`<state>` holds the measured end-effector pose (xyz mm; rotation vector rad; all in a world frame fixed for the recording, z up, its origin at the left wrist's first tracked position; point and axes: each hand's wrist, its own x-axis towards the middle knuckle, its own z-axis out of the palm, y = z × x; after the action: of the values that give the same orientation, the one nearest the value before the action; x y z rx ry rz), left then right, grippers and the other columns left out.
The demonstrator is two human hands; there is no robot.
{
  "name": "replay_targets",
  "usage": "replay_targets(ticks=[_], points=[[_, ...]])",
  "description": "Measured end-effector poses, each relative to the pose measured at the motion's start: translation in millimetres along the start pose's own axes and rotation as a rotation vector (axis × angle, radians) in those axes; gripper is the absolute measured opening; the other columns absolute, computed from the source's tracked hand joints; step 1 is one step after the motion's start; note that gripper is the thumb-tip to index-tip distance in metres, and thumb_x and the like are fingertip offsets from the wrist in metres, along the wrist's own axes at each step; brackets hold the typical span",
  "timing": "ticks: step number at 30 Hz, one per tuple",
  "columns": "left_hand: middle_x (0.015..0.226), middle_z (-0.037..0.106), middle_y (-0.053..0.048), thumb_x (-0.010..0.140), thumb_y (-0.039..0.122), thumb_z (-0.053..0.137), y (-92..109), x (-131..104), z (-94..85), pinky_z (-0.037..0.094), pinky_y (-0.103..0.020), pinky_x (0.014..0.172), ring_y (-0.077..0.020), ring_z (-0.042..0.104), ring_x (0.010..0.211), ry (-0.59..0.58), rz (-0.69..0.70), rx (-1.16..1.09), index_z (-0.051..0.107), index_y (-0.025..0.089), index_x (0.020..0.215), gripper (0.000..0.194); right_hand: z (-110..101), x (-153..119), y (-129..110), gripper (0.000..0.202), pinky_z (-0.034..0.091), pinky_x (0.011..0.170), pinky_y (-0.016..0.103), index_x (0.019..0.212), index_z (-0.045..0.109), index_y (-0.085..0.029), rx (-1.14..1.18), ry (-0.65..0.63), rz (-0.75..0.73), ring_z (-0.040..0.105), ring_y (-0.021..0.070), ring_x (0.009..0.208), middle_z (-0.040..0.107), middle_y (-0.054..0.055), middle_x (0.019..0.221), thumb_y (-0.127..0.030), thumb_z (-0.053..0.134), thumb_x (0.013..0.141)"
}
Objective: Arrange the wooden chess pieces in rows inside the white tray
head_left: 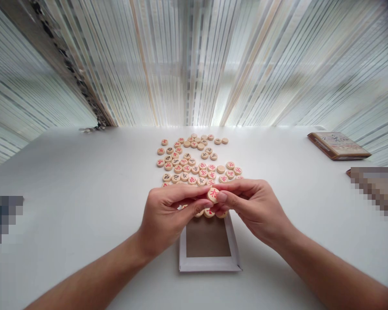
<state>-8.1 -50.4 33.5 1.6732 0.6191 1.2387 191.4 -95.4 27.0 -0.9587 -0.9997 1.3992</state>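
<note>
Grip: left hand (169, 209) and right hand (255, 209) pinch one round red-marked wooden disc (213, 195);
Near: white cardboard tray (209, 264), one disc row (209, 212) showing;
Far: many loose discs (203, 173); seemingly early.

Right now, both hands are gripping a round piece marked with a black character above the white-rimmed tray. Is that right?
Not quite: the character on the round piece is red, not black, as the head view shows. The left hand and right hand do grip it above the white-rimmed tray.
</note>
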Motion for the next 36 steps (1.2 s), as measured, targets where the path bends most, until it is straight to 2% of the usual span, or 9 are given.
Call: replay_targets(ticks=[4, 8, 12, 17, 22, 29, 36], points=[[0.088, 0.087, 0.000, 0.082, 0.007, 0.089, -0.5, 1.6, 1.4, 0.065, -0.013, 0.068, -0.0128, 0.082, 0.074, 0.009, -0.154, -0.142, 0.090, 0.026, 0.100, 0.027, -3.3, 0.5, -0.4, 0.034, 0.064, 0.068, 0.018, 0.114, 0.087, -0.027, 0.033, -0.073, 0.038, 0.078, 0.0128, 0.071, 0.086, 0.005, 0.086, -0.022, 0.096, 0.082], [0.086, 0.087, 0.000, 0.080, 0.013, 0.092, -1.2, 2.2, 1.8, 0.065, -0.012, 0.068, -0.0118, 0.081, 0.073, 0.011, -0.241, -0.212, 0.090, 0.028, 0.097, 0.023, -2.3, 0.5, -2.4, 0.031, 0.064, 0.068, 0.016, 0.115, 0.086, -0.028, 0.024, -0.086, 0.052, 0.078, 0.0111, 0.072, 0.086, 0.003, 0.086, -0.023, 0.093, 0.085], [0.082, 0.086, 0.000, 0.079, 0.015, 0.094, -2.3, 3.0, 1.1, 0.063, -0.011, 0.066, -0.0104, 0.079, 0.072, 0.013, -0.215, -0.189, 0.090, 0.026, 0.094, 0.019, 0.3, 0.2, -3.4, 0.024, 0.066, 0.068, 0.017, 0.109, 0.088, -0.027, -0.023, -0.047, 0.048, 0.080, 0.0123, 0.071, 0.085, 0.004, 0.080, -0.027, 0.094, 0.085], [0.077, 0.083, -0.001, 0.081, 0.014, 0.093, -2.4, 3.6, 0.9, 0.060, -0.010, 0.062, -0.0085, 0.074, 0.068, 0.014, -0.122, -0.093, 0.090, 0.021, 0.089, 0.011, 2.7, -0.2, -4.3, 0.021, 0.067, 0.064, 0.018, 0.097, 0.090, -0.024, -0.053, -0.040, 0.013, 0.080, 0.0142, 0.066, 0.082, 0.006, 0.071, -0.042, 0.092, 0.086], [0.077, 0.082, 0.000, 0.086, 0.012, 0.087, -0.3, 1.2, 2.4, 0.061, -0.011, 0.061, -0.0087, 0.075, 0.066, 0.004, -0.169, -0.096, 0.089, 0.021, 0.094, 0.012, 4.0, 0.7, -5.8, 0.029, 0.068, 0.062, 0.021, 0.091, 0.091, -0.021, -0.061, -0.038, 0.029, 0.080, 0.0163, 0.062, 0.081, 0.007, 0.070, -0.050, 0.089, 0.087], [0.087, 0.085, 0.000, 0.085, 0.011, 0.088, 0.3, -0.7, 1.7, 0.065, -0.013, 0.068, -0.0109, 0.079, 0.075, -0.030, -0.210, -0.116, 0.088, 0.022, 0.104, 0.022, 2.5, 0.5, -4.6, 0.034, 0.067, 0.063, 0.020, 0.091, 0.090, -0.019, -0.103, -0.062, 0.051, 0.079, 0.0145, 0.063, 0.082, 0.007, 0.073, -0.052, 0.082, 0.094], [0.088, 0.083, -0.003, 0.084, 0.012, 0.088, -6.1, -3.8, 0.2, 0.070, -0.021, 0.073, -0.0145, 0.079, 0.078, -0.067, -0.218, -0.137, 0.086, 0.021, 0.118, 0.035, 3.4, 0.2, -6.8, 0.030, 0.063, 0.060, 0.018, 0.078, 0.085, -0.015, -0.062, -0.102, 0.100, 0.075, 0.0127, 0.059, 0.080, 0.006, 0.069, -0.044, 0.090, 0.087]])
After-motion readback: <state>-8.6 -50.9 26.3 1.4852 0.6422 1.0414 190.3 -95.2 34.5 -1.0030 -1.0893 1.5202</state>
